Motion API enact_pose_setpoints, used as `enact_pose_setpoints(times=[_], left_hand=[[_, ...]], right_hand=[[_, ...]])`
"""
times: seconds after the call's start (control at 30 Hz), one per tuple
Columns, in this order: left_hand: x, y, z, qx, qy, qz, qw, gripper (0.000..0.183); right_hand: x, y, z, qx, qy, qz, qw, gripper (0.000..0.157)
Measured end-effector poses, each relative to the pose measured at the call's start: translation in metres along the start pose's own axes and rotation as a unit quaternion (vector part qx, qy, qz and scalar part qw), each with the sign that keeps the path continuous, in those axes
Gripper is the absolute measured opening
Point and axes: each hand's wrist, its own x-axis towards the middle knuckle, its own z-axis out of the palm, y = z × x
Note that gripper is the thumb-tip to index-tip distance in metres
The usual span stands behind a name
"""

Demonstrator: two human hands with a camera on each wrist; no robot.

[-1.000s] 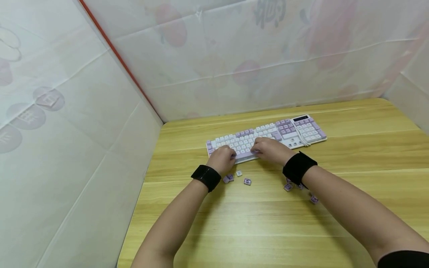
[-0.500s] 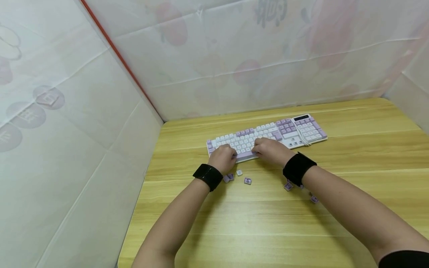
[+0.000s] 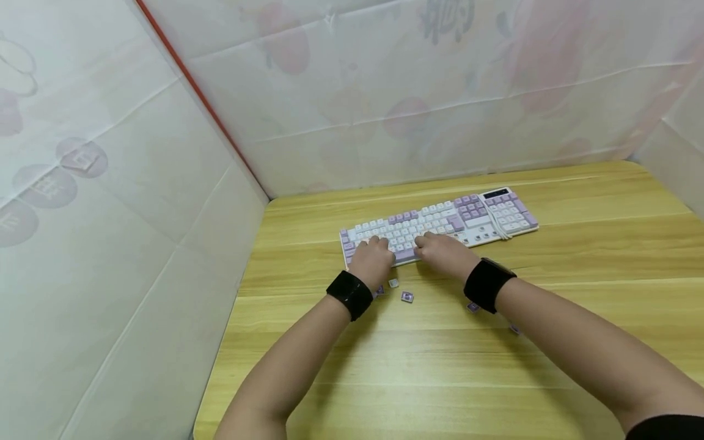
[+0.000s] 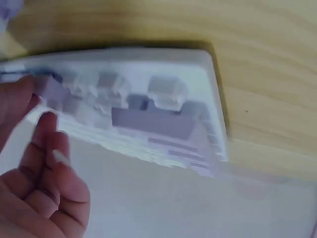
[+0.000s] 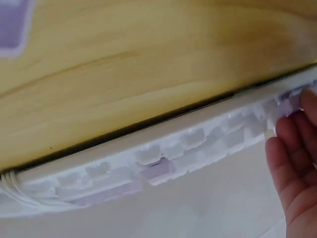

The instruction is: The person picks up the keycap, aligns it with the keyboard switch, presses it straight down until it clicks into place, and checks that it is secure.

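A white and light-purple keyboard (image 3: 407, 231) lies on the wooden table, slightly slanted. Along its near edge runs the long purple space bar (image 3: 406, 253). My left hand (image 3: 371, 261) pinches the bar's left end; in the left wrist view the thumb and a finger meet at that purple key end (image 4: 51, 91). At the other end my right hand (image 3: 447, 253) pinches it, and the right wrist view shows a bit of purple at those fingertips. Several bottom-row places right of the bar have no keycap. Whether the bar is lifted I cannot tell.
Loose keycaps lie in front of the keyboard: a white one (image 3: 393, 283), a purple one (image 3: 407, 297), and others partly under the wrists. A bundled white cable (image 3: 495, 221) crosses the keyboard's right part. Printed cloth walls (image 3: 352, 110) stand behind and at the left.
My left hand has shifted slightly right and turned, its wrist now covering more of the loose keycaps. My right hand has moved only a little, the wrist tipping slightly. Both stay at the space bar.
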Motion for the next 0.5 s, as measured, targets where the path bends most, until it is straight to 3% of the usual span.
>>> enact_pose_setpoints(times=[0.13,0.27,0.5], left_hand=[[-0.0019,0.0062,-0.005,0.033,-0.034,0.016,0.9988,0.024],[-0.0017,0.0039,-0.0096,0.027,-0.036,-0.003,0.999,0.036],[-0.0053,0.0007,-0.0031,-0.054,-0.022,-0.011,0.9983,0.032]], right_hand=[[-0.0012,-0.0047,-0.0001,-0.016,0.004,-0.002,1.0,0.014],[0.0001,-0.0061,-0.0024,0.003,-0.017,0.021,1.0,0.012],[-0.0013,-0.0094,-0.0059,0.071,-0.06,0.053,0.994,0.016]])
